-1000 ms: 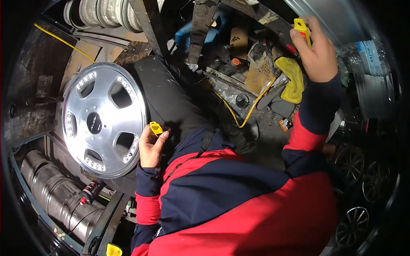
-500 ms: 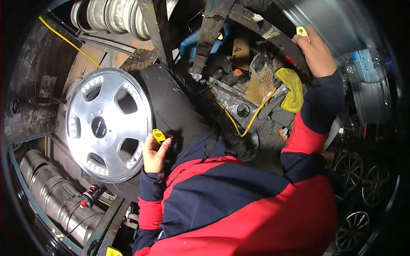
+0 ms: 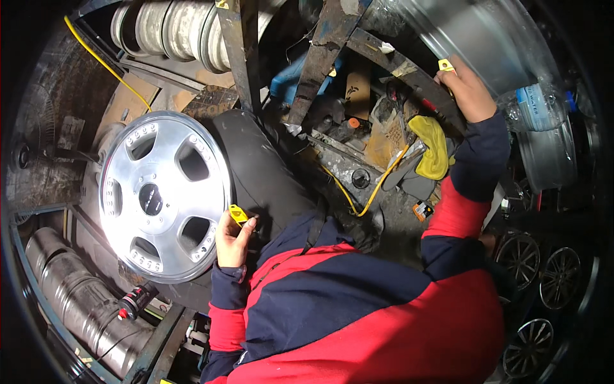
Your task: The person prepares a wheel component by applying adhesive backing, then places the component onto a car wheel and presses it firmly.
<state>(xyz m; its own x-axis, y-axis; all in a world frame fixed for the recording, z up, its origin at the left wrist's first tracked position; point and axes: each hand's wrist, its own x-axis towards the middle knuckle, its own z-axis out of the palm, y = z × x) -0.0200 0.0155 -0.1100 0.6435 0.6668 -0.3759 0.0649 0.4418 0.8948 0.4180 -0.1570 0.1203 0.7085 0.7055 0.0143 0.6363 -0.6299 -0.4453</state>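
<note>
A polished five-spoke wheel rim (image 3: 167, 224) with a dark centre cap faces up beside my dark-trousered leg (image 3: 259, 163). Close to its right edge, my left hand (image 3: 231, 246) pinches a small flat yellow tool (image 3: 237, 214) between thumb and fingers. Out at the upper right, my right hand (image 3: 472, 95) is closed around another small yellow piece with a hole in its end (image 3: 446, 65). Only the tip of that piece shows; the fingers cover the rest, and its kind is unclear. A large silver rim (image 3: 473, 38) stands just beyond this hand.
Dull rims (image 3: 182, 29) are lined up at the far left behind metal posts (image 3: 323, 57). A yellow cloth (image 3: 427, 144) and a yellow cable (image 3: 391, 165) lie among clutter in the middle. A plastic water bottle (image 3: 540, 105) is at right, above several dark wheels (image 3: 518, 259).
The whole scene has shifted slightly downward in the picture. My right hand sits a little lower and further left; both hands keep the same holds, and the rim lies as before.
</note>
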